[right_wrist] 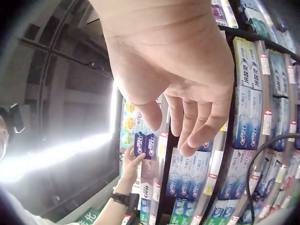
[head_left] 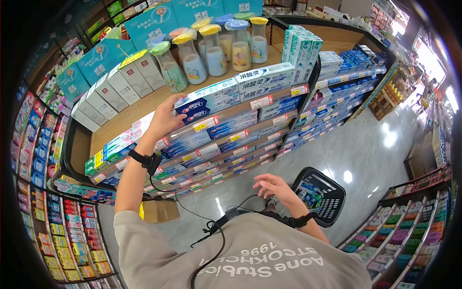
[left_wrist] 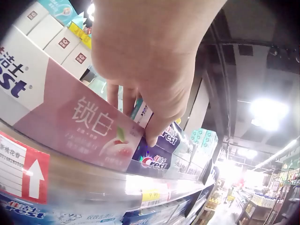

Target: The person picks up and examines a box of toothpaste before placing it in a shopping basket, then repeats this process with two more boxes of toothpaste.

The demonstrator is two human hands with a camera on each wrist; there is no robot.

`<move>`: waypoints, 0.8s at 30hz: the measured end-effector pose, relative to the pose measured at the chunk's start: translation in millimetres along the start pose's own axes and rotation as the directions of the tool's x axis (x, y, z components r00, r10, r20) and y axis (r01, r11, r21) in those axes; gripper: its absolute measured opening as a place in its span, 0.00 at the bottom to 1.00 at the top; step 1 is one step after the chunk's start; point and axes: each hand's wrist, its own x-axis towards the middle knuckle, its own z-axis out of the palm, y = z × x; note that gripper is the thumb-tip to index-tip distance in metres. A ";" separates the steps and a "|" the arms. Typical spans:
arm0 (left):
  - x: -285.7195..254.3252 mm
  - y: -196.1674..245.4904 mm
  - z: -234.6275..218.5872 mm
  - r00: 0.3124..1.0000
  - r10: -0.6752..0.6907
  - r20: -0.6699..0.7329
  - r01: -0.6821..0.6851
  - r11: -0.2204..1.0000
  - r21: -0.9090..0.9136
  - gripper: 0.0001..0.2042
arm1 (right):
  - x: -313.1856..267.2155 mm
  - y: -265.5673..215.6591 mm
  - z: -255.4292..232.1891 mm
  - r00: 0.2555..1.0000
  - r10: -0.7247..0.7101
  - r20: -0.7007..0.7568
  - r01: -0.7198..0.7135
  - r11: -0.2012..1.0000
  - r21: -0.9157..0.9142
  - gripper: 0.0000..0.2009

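My left hand is at the top shelf, at the left end of a dark blue and white Crest toothpaste box. In the left wrist view, the thumb lies on the front of the dark blue Crest end and the fingers reach behind it, partly hidden. A pink and white Crest box stands just left of that thumb. My right hand hangs in front of the shelves with loosely bent fingers and holds nothing. In the right wrist view, its palm faces the camera, apart from the toothpaste rows.
A black shopping basket with several packs inside is on the floor at right. Capped bottles and white boxes stand behind the toothpaste. A cardboard box sits below the shelf. A black cable runs across my shirt.
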 end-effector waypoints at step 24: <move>-54.8 234.9 59.9 0.462 0.880 0.110 -0.858 0.475 -0.196 0.12 | 65.2 9.1 52.2 0.891 -0.451 0.062 0.453 0.868 -0.202 0.16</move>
